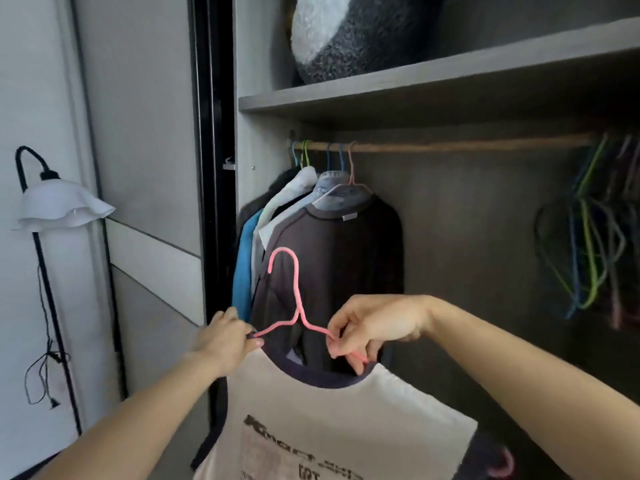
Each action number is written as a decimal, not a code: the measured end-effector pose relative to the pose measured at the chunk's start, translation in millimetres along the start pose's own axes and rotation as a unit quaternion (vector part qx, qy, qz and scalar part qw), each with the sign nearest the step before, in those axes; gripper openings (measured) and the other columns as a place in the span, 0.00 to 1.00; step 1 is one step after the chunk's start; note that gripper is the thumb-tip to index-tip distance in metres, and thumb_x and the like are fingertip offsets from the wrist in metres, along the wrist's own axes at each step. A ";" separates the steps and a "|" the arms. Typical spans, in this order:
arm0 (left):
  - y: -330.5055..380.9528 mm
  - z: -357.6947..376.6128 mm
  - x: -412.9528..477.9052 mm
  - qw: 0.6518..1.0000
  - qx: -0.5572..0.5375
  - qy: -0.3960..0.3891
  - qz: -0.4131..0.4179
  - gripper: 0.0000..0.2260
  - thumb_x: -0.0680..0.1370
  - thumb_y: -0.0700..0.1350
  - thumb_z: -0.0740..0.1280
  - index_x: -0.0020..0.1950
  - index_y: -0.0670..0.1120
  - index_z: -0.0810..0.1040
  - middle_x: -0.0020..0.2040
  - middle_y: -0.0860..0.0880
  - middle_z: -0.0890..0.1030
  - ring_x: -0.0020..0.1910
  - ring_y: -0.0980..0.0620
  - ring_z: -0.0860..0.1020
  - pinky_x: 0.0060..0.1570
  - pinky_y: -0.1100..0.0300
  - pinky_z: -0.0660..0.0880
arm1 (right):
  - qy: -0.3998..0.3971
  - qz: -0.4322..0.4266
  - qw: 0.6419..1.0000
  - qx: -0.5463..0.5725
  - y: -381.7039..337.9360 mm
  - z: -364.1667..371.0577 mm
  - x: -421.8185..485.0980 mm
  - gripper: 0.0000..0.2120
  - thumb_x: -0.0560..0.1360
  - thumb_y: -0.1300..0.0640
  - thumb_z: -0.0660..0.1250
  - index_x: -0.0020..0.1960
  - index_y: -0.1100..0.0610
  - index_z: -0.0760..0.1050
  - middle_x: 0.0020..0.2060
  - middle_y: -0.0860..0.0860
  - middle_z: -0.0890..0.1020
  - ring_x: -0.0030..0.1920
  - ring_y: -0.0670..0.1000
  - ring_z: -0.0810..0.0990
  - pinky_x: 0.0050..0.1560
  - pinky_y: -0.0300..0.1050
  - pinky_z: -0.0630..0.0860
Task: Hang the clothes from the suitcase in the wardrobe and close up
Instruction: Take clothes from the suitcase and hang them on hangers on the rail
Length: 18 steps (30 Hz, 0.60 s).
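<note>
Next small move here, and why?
Probably slip the hanger's right arm under the shirt's collar. The right hand pinches that arm, whose tip seems to lie outside the collar, while the left hand holds the other end. The hook sits well below the rod, so hanging comes after.

In the wardrobe (450,237), a cushion (360,36) sits on the shelf (450,81), toward its left end. Under the shelf runs the rail (450,146), with clothes (329,244) hanging at its left end and bare hangers (588,230) at its right end. Before the clothes, a hanger (296,289) sits in the neck of a shirt (346,410). The left grip (225,341) and right grip (374,327) each pinch one of its arms. A lamp (59,206) stands left of the wardrobe.
</note>
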<state>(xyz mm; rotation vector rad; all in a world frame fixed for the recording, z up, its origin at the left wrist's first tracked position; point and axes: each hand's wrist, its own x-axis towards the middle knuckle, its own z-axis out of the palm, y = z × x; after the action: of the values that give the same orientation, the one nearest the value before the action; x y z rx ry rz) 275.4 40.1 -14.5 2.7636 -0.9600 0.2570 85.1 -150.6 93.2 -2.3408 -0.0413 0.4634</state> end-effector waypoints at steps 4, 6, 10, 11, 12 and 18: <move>58.5 9.1 8.9 0.959 -0.283 -0.030 0.007 0.06 0.79 0.44 0.63 0.45 0.51 0.78 0.42 0.52 0.79 0.50 0.48 0.78 0.43 0.61 0.71 | 0.151 -0.025 0.978 0.139 -10.5 0.1 -13.2 0.10 0.76 0.60 0.68 0.40 0.67 0.76 0.22 0.50 0.72 0.25 0.48 0.70 0.23 0.33 0.66; 87.9 -2.0 12.8 0.909 -0.410 -0.077 -0.002 0.09 0.80 0.45 0.61 0.57 0.53 0.77 0.51 0.51 0.82 0.53 0.50 0.78 0.54 0.57 0.75 | 0.267 -0.023 0.950 0.162 -16.8 -10.6 -23.6 0.14 0.77 0.61 0.68 0.39 0.71 0.77 0.21 0.49 0.71 0.22 0.45 0.68 0.23 0.33 0.65; 127.6 -35.7 21.9 0.822 -0.559 -0.109 -0.015 0.12 0.81 0.48 0.63 0.64 0.53 0.76 0.52 0.53 0.82 0.53 0.54 0.79 0.58 0.53 0.77 | 0.402 -0.026 0.894 0.195 -22.8 -36.1 -32.6 0.11 0.78 0.63 0.67 0.50 0.72 0.81 0.20 0.47 0.75 0.21 0.42 0.71 0.26 0.30 0.68; 133.1 -46.6 23.9 0.812 -0.572 -0.113 0.007 0.11 0.81 0.49 0.62 0.62 0.55 0.76 0.52 0.54 0.82 0.53 0.55 0.79 0.57 0.55 0.77 | 0.432 -0.017 0.874 0.221 -24.2 -43.2 -33.8 0.10 0.77 0.63 0.67 0.50 0.70 0.81 0.21 0.46 0.76 0.21 0.42 0.72 0.25 0.30 0.68; 137.1 -58.0 24.8 0.808 -0.576 -0.117 0.030 0.10 0.81 0.49 0.62 0.61 0.55 0.76 0.53 0.54 0.82 0.53 0.55 0.80 0.56 0.56 0.77 | 0.463 -0.010 0.853 0.242 -24.6 -50.1 -33.2 0.09 0.77 0.63 0.67 0.51 0.69 0.80 0.22 0.46 0.77 0.22 0.42 0.74 0.24 0.30 0.68; 144.3 -107.7 43.9 0.806 -0.582 -0.100 0.045 0.11 0.80 0.50 0.63 0.55 0.50 0.82 0.47 0.51 0.85 0.48 0.53 0.83 0.50 0.56 0.80 | 0.622 -0.053 0.719 0.304 -28.0 -102.0 -18.2 0.12 0.77 0.56 0.65 0.55 0.65 0.74 0.37 0.54 0.76 0.38 0.54 0.75 0.37 0.43 0.69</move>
<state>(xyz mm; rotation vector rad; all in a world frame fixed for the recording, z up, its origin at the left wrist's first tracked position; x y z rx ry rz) 208.5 -69.9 118.9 1.6037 -0.8502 -0.4840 105.8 -201.1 185.6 -1.5436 0.5293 -1.0648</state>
